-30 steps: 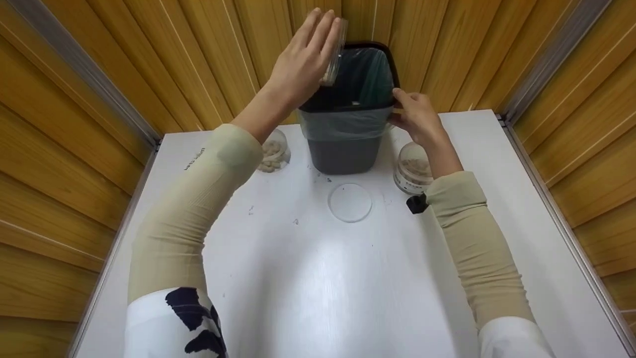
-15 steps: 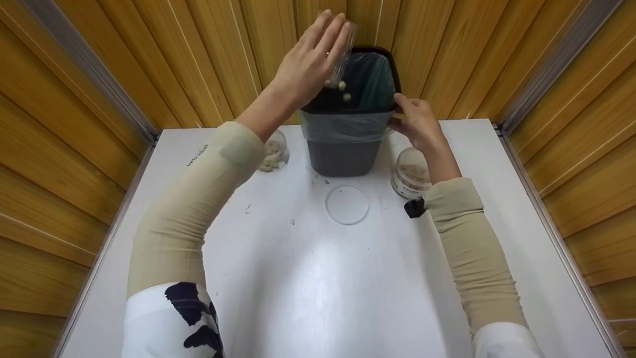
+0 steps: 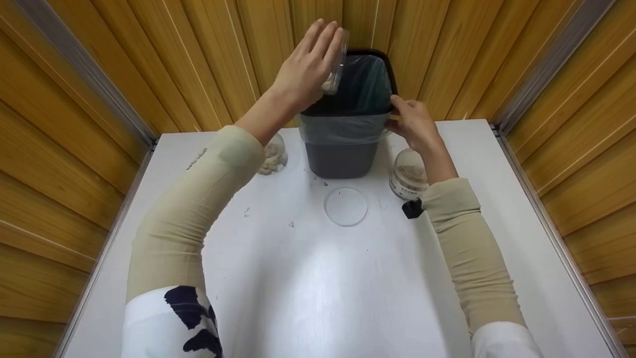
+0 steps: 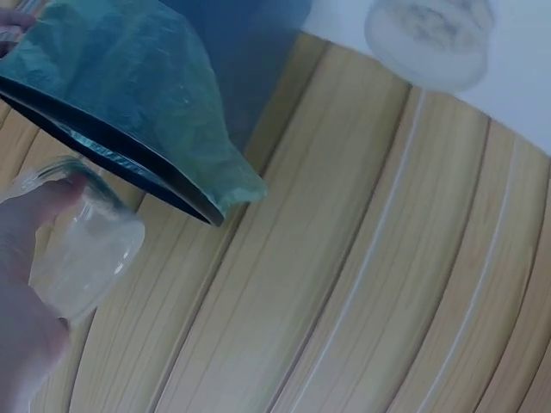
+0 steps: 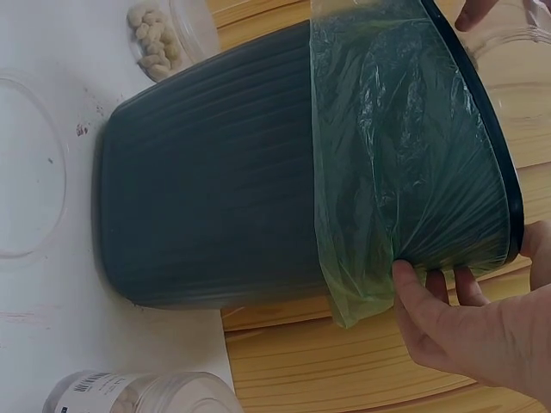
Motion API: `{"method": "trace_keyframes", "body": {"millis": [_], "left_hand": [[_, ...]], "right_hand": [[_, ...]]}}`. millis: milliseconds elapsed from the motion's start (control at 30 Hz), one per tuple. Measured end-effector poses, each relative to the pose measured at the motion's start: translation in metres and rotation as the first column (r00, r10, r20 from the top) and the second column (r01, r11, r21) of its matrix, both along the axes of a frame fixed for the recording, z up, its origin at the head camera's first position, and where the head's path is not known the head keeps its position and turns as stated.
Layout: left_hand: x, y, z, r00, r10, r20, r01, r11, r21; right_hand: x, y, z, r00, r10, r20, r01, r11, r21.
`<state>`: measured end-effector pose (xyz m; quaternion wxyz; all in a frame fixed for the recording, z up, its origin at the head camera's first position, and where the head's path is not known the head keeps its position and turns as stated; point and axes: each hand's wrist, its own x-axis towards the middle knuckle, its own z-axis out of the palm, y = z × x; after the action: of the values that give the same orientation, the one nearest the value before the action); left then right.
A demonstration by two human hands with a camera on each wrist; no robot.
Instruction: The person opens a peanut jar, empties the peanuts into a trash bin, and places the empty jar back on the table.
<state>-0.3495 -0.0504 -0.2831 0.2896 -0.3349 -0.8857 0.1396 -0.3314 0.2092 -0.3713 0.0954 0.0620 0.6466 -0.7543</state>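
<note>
Left hand (image 3: 304,72) wrapped round clear jar (image 3: 336,72), jar tipped over bin (image 3: 340,159). Right hand (image 3: 416,123) pinches bin edge and green bag (image 5: 405,129). Bin on worktop (image 3: 318,283), round lid (image 3: 346,207) in front.

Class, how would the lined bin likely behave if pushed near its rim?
The bin might tip readily, standing tall and seeming narrower at its base. Its straight walls look fairly stiff. The thin liner over its rim would probably flop, since it gathers into creases beside the right hand.

Jar label (image 5: 93,392) and sleeve lettering (image 3: 197,158), unreadable
</note>
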Motion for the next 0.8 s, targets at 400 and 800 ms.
{"method": "trace_keyframes", "body": {"millis": [400, 800], "left_hand": [[0.0019, 0.0037, 0.005, 0.996, 0.025, 0.082, -0.024, 1.0, -0.018], [0.0001, 0.0036, 0.0, 0.998, -0.016, -0.054, 0.013, 0.999, -0.046]], "right_hand": [[0.0003, 0.0008, 0.002, 1.0, 0.001, -0.004, -0.001, 1.0, 0.017], [-0.0009, -0.0008, 0.001, 1.0, 0.0, -0.008, 0.0, 1.0, 0.013]]}}
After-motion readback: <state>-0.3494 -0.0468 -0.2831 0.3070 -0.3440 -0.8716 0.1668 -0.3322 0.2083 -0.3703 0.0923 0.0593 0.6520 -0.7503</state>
